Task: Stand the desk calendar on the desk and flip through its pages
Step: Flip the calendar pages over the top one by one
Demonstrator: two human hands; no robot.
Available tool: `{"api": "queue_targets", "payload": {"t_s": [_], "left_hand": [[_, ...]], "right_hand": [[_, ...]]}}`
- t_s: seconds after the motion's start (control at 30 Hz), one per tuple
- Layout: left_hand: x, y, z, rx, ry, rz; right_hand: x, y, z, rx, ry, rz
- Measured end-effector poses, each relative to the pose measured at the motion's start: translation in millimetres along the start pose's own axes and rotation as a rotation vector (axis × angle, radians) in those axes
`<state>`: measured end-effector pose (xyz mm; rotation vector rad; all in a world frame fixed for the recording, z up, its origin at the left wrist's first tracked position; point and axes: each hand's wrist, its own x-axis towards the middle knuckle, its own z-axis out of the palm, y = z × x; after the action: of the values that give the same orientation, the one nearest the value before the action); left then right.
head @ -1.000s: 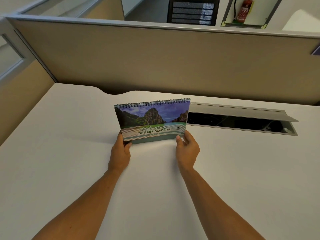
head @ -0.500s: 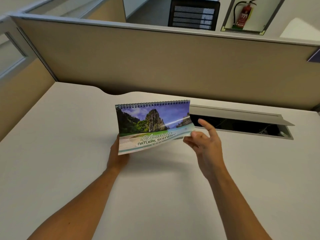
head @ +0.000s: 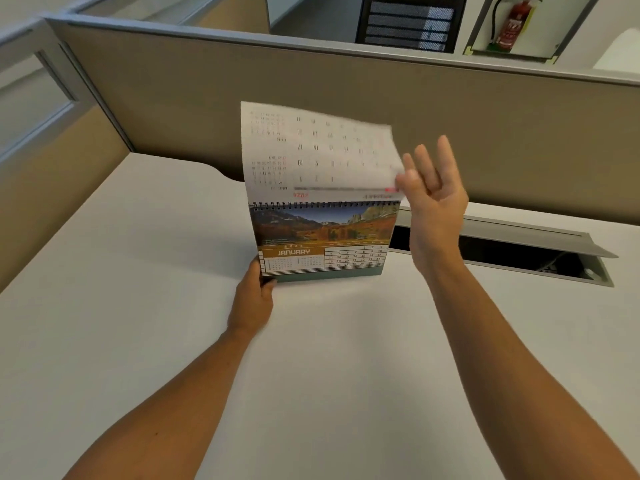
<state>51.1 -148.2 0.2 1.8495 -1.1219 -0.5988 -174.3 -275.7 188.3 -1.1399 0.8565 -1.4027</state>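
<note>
The desk calendar (head: 322, 242) stands upright on the white desk (head: 138, 306), its spiral binding on top and a January page with a mountain picture facing me. Its cover page (head: 318, 154) is swung up above the binding, white back side with upside-down dates towards me. My left hand (head: 254, 294) grips the calendar's lower left corner. My right hand (head: 431, 188) is raised at the lifted page's right edge, thumb and fingertips touching it, the other fingers spread.
A beige partition wall (head: 346, 109) runs behind the desk. An open cable hatch (head: 519, 251) with a raised grey lid lies in the desk to the right of the calendar. A fire extinguisher (head: 512, 22) hangs beyond the partition.
My right hand left the lower right corner, lifted the cover page and swung it up over the binding, uncovering January. My left hand stayed at the lower left corner.
</note>
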Motion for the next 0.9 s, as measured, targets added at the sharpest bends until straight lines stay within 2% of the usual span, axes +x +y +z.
{"api": "queue_targets", "payload": {"t_s": [0.07,0.13,0.27,0.37,0.53,0.7,0.9], "left_hand": [[-0.4,0.3,0.8,0.001,0.001,-0.001],[-0.2,1.2,0.6,-0.001,0.005,0.009],[-0.4,0.9,-0.3,0.011,0.009,0.012],[-0.3,-0.3,-0.5,0.015,0.01,0.009],[0.9,-1.1,0.5,0.011,0.012,0.005],[0.2,-0.3,-0.1,0.019,0.007,-0.014],[-0.2,1.9,0.1,0.033,0.003,-0.018]], "right_hand": [[-11.1,17.8,-6.2,-0.071,0.185,-0.028],[-26.2,39.3,-13.0,-0.165,0.284,0.043],[-60.0,83.4,-23.2,-0.335,0.209,0.319],[-74.5,98.9,-24.1,-0.378,0.238,0.422],[-71.6,101.6,-21.1,-0.456,0.244,0.422],[-69.4,104.3,-21.9,-0.38,0.238,0.432],[-71.9,111.1,-25.6,-0.436,0.344,0.39]]}}
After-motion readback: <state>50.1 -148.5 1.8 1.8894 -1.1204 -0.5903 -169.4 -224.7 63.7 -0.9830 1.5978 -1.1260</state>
